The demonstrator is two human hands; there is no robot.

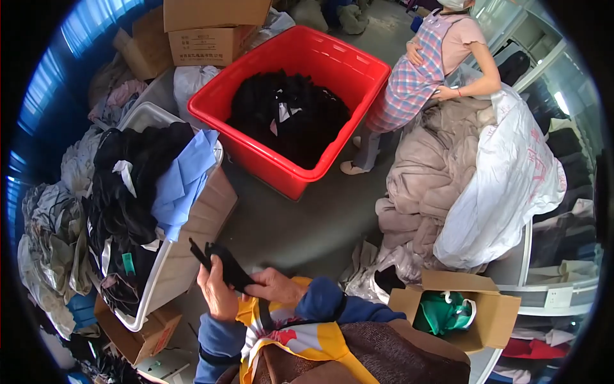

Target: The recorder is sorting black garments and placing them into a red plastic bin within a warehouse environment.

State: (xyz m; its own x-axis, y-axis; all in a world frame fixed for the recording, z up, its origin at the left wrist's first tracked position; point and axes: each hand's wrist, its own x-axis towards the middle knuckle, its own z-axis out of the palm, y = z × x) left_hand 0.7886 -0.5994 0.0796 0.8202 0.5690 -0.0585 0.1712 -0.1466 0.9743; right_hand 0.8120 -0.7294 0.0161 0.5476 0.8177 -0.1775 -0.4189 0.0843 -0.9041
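Both my hands hold a narrow folded piece of black fabric [229, 269] in front of my body. My left hand [218, 290] grips it near its upper end, fingers pointing up, and two thin dark ends stick out beyond them. Close by on the right, my right hand [276, 286] pinches its lower end. Beyond my hands, a white plastic bin [180, 273] is heaped with black garments [144, 149], with a light blue cloth [184, 185] draped over its edge. Farther off, a large red plastic bin [259, 165] contains a pile of black fabric [292, 125].
A person in a checked apron [412, 86] stands beyond the red bin, near heaped beige fabric [431, 163] and a white sack [503, 187]. An open cardboard box [496, 317] holding green items is at my right. Another cardboard box [165, 331] sits below the white bin.
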